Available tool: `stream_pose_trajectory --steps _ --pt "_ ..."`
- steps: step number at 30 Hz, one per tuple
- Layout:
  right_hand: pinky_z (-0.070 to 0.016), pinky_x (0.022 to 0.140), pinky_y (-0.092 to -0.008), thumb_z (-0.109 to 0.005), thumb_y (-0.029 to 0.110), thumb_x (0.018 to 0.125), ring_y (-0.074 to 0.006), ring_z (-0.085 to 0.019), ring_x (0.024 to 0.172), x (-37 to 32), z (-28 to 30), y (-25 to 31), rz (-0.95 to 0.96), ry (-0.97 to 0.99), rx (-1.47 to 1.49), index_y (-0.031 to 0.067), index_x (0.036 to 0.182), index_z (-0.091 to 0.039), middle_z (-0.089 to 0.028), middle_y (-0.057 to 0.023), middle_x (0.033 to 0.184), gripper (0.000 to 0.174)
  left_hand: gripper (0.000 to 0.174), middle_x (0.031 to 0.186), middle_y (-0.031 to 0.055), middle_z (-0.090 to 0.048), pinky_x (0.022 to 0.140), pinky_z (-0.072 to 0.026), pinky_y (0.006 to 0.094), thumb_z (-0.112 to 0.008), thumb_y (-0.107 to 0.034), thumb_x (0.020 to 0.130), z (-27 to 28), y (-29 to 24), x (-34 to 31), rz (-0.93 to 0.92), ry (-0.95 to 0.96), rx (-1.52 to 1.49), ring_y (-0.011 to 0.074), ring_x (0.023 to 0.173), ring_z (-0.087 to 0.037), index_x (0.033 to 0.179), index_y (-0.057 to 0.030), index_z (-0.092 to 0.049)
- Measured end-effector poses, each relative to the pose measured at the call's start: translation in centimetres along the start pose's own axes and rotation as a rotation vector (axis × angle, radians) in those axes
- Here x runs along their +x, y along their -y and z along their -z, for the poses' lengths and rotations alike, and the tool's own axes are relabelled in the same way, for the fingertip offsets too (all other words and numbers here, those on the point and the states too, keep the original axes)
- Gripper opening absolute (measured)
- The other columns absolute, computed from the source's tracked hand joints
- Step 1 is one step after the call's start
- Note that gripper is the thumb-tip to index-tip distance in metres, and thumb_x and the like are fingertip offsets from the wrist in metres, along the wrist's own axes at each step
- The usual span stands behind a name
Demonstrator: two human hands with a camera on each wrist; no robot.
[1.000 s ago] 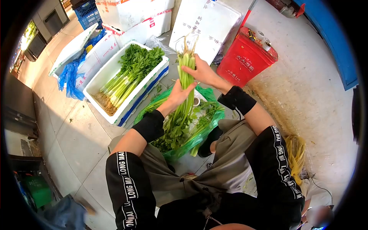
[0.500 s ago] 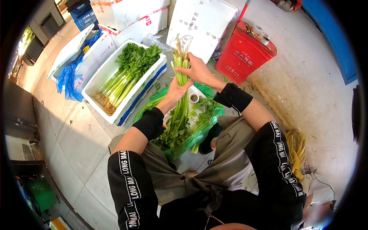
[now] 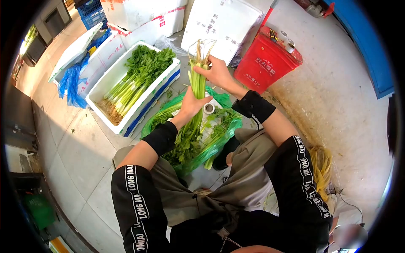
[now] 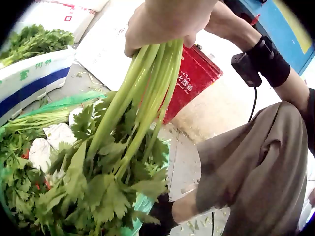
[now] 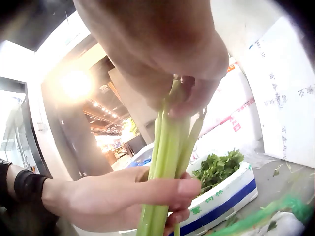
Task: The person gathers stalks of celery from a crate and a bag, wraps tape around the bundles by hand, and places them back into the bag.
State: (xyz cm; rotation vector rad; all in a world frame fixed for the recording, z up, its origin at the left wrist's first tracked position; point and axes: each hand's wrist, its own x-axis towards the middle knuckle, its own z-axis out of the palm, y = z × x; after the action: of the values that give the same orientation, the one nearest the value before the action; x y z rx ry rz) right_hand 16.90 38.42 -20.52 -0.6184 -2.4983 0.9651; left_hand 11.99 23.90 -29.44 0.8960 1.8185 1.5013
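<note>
A bunch of celery (image 3: 197,86) stands root end up between both hands, its leaves hanging over an open green plastic bag (image 3: 234,130). My left hand (image 3: 190,105) grips the stalks partway down, thumb across them in the right wrist view. Higher up, my right hand (image 3: 220,72) pinches the stalks just below the roots (image 3: 201,52). The left wrist view shows the long stalks (image 4: 129,96) fanning down into leaves (image 4: 106,194). More celery (image 3: 221,133) lies in the bag, along with a white roll (image 3: 209,108).
Left of the bag is a white foam box (image 3: 126,130) holding neatly laid celery (image 3: 137,82). Behind it are stacked white boxes (image 3: 143,19) and a blue crate (image 3: 93,17). A red box (image 3: 265,61) and a white foam lid (image 3: 219,27) stand beyond the right hand.
The hands have drawn slightly apart along the stalks, the right now nearer the roots and the left lower. Both keep hold of the celery. The head view has shifted a little.
</note>
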Motion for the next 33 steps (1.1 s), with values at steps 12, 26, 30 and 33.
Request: stream_pose_trajectory --steps 12,26,30,33 --pt "-0.0498 0.064 -0.0259 -0.066 0.029 0.094 -0.0117 -0.064 0.076 0.2 0.3 -2.9 -0.123 0.118 0.487 -0.0030 0.113 -0.062 -0.066 -0.0083 0.098 0.037 0.026 0.077 0.0028 -0.051 0.063 -0.0413 0.0287 -0.062 -0.011 0.085 2.7 -1.6 0.6 0.159 0.217 -0.477 0.0130 0.070 -0.052 0.108 -0.0075 -0.049" --pt "-0.0513 0.066 -0.0259 -0.063 0.015 0.094 -0.0150 -0.067 0.077 -0.1 0.8 -2.3 -0.086 0.142 0.601 -0.0035 0.120 -0.054 -0.066 -0.0088 0.097 0.033 0.024 0.087 0.0055 -0.058 0.078 -0.0428 0.0320 -0.064 -0.008 0.083 2.9 -2.1 0.5 0.218 0.321 -0.416 0.0161 0.080 -0.060 0.103 -0.0046 -0.053" --pt "-0.0521 0.068 -0.0291 -0.063 0.013 0.094 -0.0178 -0.067 0.084 -0.5 0.5 -2.4 -0.129 0.081 0.538 -0.0031 0.129 -0.045 -0.066 -0.0114 0.101 0.043 0.036 0.091 0.0052 -0.059 0.077 -0.0460 0.0348 -0.067 -0.005 0.082 1.8 -2.2 0.0 0.193 0.207 -0.288 0.0156 0.082 -0.058 0.115 -0.0007 -0.054" --pt "-0.0471 0.084 -0.0412 -0.064 0.009 0.085 -0.0272 -0.057 0.100 -1.3 1.3 -0.1 0.201 -0.429 0.045 -0.0015 0.125 -0.048 -0.059 -0.0145 0.106 0.044 0.039 0.106 0.0066 -0.063 0.085 -0.0453 0.0321 -0.069 -0.011 0.086 1.3 -1.7 -0.3 0.103 0.072 -0.160 0.0153 0.094 -0.056 0.120 0.0009 -0.054"
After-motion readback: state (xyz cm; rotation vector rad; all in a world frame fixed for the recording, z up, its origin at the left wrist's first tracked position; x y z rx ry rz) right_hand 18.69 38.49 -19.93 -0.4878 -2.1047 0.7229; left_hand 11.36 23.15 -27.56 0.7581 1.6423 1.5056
